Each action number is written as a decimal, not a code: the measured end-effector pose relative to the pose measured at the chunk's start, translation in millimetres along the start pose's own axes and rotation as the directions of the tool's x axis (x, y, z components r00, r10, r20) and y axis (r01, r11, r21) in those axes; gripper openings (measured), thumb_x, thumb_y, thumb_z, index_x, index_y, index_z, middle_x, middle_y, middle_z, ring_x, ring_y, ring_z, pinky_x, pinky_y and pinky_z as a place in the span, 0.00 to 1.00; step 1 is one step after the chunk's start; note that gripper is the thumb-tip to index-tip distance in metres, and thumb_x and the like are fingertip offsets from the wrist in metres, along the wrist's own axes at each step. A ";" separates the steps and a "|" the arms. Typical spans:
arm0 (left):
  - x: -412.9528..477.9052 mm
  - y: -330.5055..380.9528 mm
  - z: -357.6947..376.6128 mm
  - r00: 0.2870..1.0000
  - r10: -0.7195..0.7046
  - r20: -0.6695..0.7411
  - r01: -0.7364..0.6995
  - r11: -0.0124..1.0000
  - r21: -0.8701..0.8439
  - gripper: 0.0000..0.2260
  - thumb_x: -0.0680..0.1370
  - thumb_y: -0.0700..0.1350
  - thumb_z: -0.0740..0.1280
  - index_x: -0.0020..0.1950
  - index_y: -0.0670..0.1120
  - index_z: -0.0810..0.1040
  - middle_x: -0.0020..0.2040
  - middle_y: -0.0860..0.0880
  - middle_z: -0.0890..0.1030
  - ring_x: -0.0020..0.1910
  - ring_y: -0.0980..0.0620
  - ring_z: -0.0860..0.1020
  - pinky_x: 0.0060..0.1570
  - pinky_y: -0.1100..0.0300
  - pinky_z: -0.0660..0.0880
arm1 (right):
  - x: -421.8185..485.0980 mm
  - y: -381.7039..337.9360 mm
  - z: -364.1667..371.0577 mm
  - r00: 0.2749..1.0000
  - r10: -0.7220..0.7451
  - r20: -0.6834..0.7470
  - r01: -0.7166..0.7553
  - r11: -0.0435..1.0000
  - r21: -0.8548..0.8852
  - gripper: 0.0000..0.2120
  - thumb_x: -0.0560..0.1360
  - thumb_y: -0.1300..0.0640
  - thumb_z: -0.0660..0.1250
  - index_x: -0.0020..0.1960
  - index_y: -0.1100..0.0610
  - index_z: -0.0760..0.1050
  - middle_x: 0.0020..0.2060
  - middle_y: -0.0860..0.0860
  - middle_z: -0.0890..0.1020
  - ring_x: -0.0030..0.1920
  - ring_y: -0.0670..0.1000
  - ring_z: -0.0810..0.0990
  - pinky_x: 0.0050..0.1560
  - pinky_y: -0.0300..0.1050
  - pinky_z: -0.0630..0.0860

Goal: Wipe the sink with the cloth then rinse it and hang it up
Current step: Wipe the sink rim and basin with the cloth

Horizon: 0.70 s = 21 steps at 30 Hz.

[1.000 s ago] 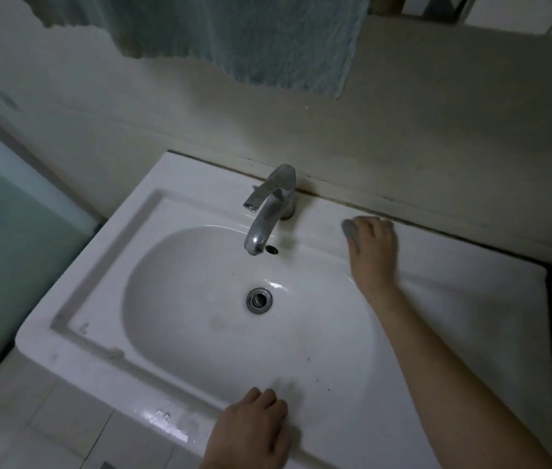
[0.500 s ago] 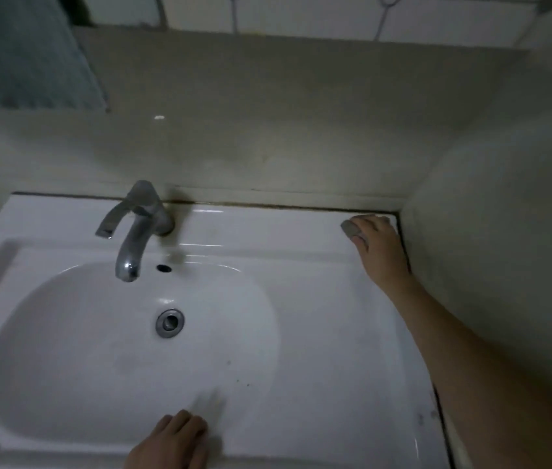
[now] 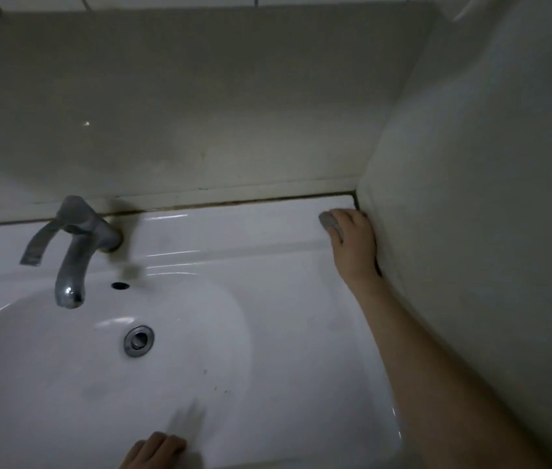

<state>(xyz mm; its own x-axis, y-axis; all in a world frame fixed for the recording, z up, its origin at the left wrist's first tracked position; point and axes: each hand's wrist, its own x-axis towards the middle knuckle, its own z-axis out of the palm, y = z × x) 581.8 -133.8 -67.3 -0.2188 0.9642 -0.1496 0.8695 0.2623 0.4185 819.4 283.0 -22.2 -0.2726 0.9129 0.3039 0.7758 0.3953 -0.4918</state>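
Note:
A white ceramic sink (image 3: 268,238) fills the lower part of the head view, with a round basin and a metal drain (image 3: 138,340). My right hand (image 3: 354,242) lies pressed on the back right corner of the sink's ledge, against the side wall, with a small grey cloth (image 3: 330,223) under its fingers; only the cloth's left edge shows. My left hand (image 3: 154,450) rests on the sink's front rim at the bottom edge of the view, fingers curled over the edge, holding nothing.
A grey metal faucet (image 3: 73,252) with a lever handle stands at the back left of the sink. A beige wall runs behind the sink, and another wall (image 3: 471,231) closes in on the right, touching my forearm.
My right hand slid the cloth rightward along the back ledge, from near the faucet into the right corner. The view swung right, and the hanging towel went out of sight.

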 end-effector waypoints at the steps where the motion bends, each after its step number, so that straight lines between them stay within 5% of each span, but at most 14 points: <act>1: 1.6 -1.6 -3.2 0.999 0.032 0.012 -0.033 0.999 0.038 0.10 0.65 0.56 0.61 0.45 0.62 0.68 0.40 0.60 0.68 0.29 0.60 0.70 0.41 0.70 0.67 | 16.1 1.1 3.0 1.000 -0.004 0.017 0.004 1.000 -0.006 0.14 0.76 0.57 0.63 0.57 0.61 0.79 0.52 0.60 0.80 0.51 0.62 0.78 0.55 0.53 0.75; 7: 4.6 20.9 -27.8 0.995 -0.079 0.055 0.076 0.996 0.054 0.14 0.65 0.56 0.60 0.50 0.59 0.72 0.46 0.59 0.74 0.43 0.57 0.71 0.24 0.63 0.74 | 0.8 3.1 -13.6 0.996 -0.045 0.081 0.040 0.997 0.058 0.15 0.78 0.55 0.64 0.60 0.61 0.78 0.56 0.59 0.80 0.56 0.60 0.79 0.62 0.52 0.73; 10: 3.0 28.3 -35.8 0.989 -0.117 0.086 0.110 0.991 0.078 0.11 0.67 0.56 0.59 0.47 0.60 0.75 0.44 0.60 0.76 0.41 0.59 0.74 0.25 0.62 0.72 | -73.1 -10.4 -41.7 0.999 0.015 0.049 -0.024 0.982 0.186 0.14 0.79 0.54 0.64 0.60 0.59 0.78 0.57 0.55 0.80 0.58 0.55 0.78 0.66 0.51 0.72; 15: -0.1 35.8 -41.0 0.981 -0.136 0.139 0.126 0.989 0.082 0.15 0.69 0.58 0.54 0.47 0.59 0.78 0.45 0.57 0.78 0.43 0.51 0.80 0.32 0.61 0.69 | -225.8 -34.7 -87.3 0.975 0.219 0.031 -0.222 0.962 0.160 0.16 0.79 0.54 0.63 0.66 0.56 0.76 0.64 0.49 0.76 0.66 0.49 0.73 0.72 0.40 0.63; 21: 1.5 36.9 -39.8 0.984 -0.132 0.122 0.123 0.989 0.080 0.18 0.69 0.60 0.52 0.48 0.58 0.78 0.46 0.56 0.79 0.46 0.50 0.80 0.35 0.59 0.70 | -172.7 -18.8 -71.2 0.990 0.107 0.093 -0.120 0.981 0.151 0.14 0.80 0.53 0.63 0.61 0.59 0.78 0.58 0.54 0.79 0.59 0.53 0.77 0.66 0.50 0.72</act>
<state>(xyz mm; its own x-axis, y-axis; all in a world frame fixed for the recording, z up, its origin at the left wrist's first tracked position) 595.9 -121.1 -16.5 -0.2760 0.9093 -0.3114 0.8688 0.3746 0.3237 892.4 110.7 -7.3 -0.2395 0.9554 0.1725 0.7083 0.2935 -0.6420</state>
